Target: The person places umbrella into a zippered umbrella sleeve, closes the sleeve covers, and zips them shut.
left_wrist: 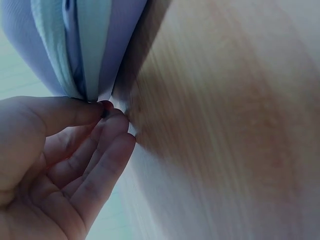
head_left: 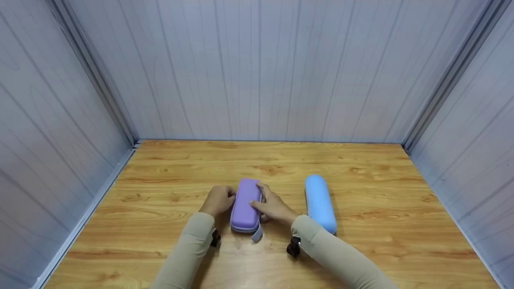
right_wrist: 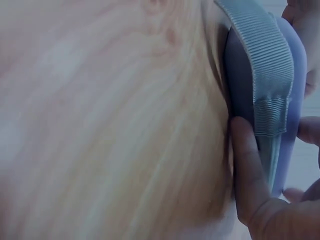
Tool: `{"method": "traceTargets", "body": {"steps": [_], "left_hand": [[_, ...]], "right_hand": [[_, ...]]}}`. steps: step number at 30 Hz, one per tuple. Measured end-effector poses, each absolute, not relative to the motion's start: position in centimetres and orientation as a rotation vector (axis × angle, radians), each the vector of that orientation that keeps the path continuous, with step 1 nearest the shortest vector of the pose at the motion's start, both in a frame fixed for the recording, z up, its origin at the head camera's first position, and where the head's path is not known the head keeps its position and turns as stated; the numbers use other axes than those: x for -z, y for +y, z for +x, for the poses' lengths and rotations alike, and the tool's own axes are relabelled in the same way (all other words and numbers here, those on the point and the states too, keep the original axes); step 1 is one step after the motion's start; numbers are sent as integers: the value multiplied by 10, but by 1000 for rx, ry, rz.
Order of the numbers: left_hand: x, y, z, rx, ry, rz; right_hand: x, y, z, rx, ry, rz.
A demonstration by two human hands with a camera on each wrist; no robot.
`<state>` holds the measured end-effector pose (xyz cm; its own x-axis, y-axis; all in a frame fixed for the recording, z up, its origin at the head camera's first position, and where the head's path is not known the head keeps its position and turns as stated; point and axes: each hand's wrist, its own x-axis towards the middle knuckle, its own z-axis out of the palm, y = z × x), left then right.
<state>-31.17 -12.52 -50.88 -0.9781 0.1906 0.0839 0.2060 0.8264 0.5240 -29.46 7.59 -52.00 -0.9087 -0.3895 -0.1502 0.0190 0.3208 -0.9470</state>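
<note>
A purple zippered hard case [head_left: 245, 202] with a grey wrist strap [right_wrist: 270, 70] lies lengthwise on the wooden table, between both hands. My right hand [head_left: 275, 205] grips its right side, thumb on the lid and other fingers low along the edge. At the left side, my left hand [head_left: 219, 199] pinches a small dark zipper pull [left_wrist: 104, 114] between thumb and forefinger. Its remaining fingers curl loosely near the table. Pale zipper tape [left_wrist: 92, 45] runs up the case from the pinched fingertips, with a narrow purple strip showing between its two bands.
A light blue elongated case [head_left: 320, 202] lies to the right, partly behind the right forearm. Pale panelled walls [head_left: 257, 72] enclose the wooden table [head_left: 160, 172] at the back and both sides. Each wrist carries a small black device.
</note>
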Motion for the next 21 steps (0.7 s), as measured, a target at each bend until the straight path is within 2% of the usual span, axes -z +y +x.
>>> {"method": "traceTargets", "body": {"steps": [8, 21], "left_hand": [[509, -126, -309, 820, -2932, -356], [515, -128, -308, 859, -2937, -360]], "right_hand": [[511, 82, -287, 1404, 2319, -510], [508, 81, -280, 1093, 2485, -549]]}}
